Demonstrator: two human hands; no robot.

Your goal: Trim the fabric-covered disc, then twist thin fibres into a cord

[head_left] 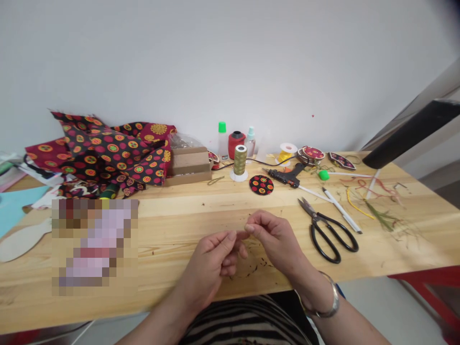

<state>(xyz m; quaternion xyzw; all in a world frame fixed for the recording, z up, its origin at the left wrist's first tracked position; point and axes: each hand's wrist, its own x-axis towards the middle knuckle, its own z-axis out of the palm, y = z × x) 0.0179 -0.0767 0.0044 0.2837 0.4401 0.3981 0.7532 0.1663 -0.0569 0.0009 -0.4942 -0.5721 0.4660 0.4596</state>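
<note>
My left hand (212, 263) and my right hand (276, 239) meet over the near middle of a wooden table (172, 215). Both are pinched, fingertips almost touching, on something thin that I cannot make out, perhaps a thread. A silver bangle (325, 302) sits on my right wrist. Small dark scraps lie on the wood under my hands. Black scissors (328, 230) lie just right of my right hand.
Patterned red and black fabric (108, 153) is piled at the back left beside cardboard boxes (189, 165). An olive thread spool (240, 160), a red spool (236, 143), small bottles, a fabric disc (261, 184), a black glue gun (285, 176), white pens (341, 210) and thread scraps (381, 215) lie farther back and right.
</note>
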